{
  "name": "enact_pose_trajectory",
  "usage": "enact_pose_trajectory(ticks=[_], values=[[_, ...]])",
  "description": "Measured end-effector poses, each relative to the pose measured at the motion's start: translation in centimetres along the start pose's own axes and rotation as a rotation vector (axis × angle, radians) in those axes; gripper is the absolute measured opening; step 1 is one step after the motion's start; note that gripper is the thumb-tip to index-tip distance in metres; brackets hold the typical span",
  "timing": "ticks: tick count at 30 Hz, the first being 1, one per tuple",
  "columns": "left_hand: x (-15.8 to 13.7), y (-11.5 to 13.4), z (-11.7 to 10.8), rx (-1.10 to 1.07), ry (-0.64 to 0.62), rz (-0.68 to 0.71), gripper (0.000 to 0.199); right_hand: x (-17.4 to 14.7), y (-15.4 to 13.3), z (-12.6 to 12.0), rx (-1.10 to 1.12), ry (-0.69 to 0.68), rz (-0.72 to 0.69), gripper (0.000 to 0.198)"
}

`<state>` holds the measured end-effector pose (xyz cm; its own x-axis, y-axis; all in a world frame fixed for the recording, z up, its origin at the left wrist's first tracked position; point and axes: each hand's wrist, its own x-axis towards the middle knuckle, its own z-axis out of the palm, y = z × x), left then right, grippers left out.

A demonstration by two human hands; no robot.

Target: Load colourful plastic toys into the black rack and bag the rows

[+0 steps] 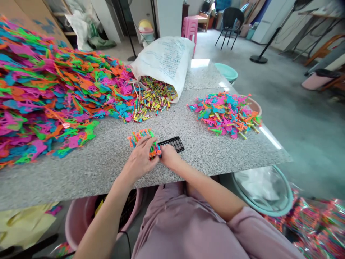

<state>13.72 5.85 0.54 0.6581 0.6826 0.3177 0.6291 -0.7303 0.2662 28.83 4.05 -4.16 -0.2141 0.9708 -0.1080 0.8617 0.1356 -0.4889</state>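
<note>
My left hand (141,158) is laid over a row of small plastic toys (141,135) in orange, green, blue and pink, its fingers curved around them on the granite-patterned table. Several round orange ends stick out below its fingertips. Close beside it, my right hand (169,157) is closed at the near end of the row, and what its fingers pinch is hidden. A black plastic grid rack (176,144) lies flat just beyond the right hand, partly covered by it.
A large heap of colourful plastic pieces (54,93) fills the table's left. Behind, a white sack (167,57) spills small yellow-and-red tubes (155,95). A smaller pile of toys (226,113) lies to the right. Below the table edge stand a pink tub (77,223) and a turquoise tub (288,198).
</note>
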Motion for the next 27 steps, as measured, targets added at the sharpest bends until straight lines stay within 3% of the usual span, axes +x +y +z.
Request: enact_pose_trajectory(ticks=[4,7,10,13,14,16,18,20,22,27], values=[[0.2,0.1,-0.3,0.007,0.001,0.082,0.049,0.4,-0.7,0.5,0.007,-0.004,-0.018,0.024],[0.2,-0.6,0.1,0.016,0.042,0.104,0.034,-0.8,0.9,0.2,0.092,0.003,-0.097,0.031],[0.1,-1.6,0.9,0.01,0.074,0.127,0.035,-3.9,6.5,-2.6,0.111,0.234,-0.081,0.046],[0.1,-2.2,1.3,-0.001,0.084,0.153,0.035,-7.0,14.8,-7.5,-0.075,0.576,0.324,0.044],[0.1,-2.2,1.3,-0.003,0.091,0.155,0.035,-7.8,17.3,-9.2,-0.114,0.64,0.376,0.042],[0.1,-2.2,1.2,-0.013,0.104,0.154,0.034,-8.7,21.2,-11.8,-0.107,0.595,0.344,0.038],[0.0,-2.1,0.8,-0.034,0.097,0.148,0.031,-8.9,22.8,-13.0,-0.084,0.5,0.264,0.036],[-0.2,-2.2,0.3,-0.067,0.058,0.149,0.029,-8.6,22.1,-12.6,-0.071,0.471,0.193,0.032],[-0.3,-2.2,-0.2,-0.095,0.018,0.146,0.027,-7.6,19.5,-10.7,-0.001,0.486,0.149,0.025],[-0.3,-2.1,-0.6,-0.099,-0.003,0.133,0.024,-1.8,9.0,-3.1,0.543,0.295,0.122,0.007]])
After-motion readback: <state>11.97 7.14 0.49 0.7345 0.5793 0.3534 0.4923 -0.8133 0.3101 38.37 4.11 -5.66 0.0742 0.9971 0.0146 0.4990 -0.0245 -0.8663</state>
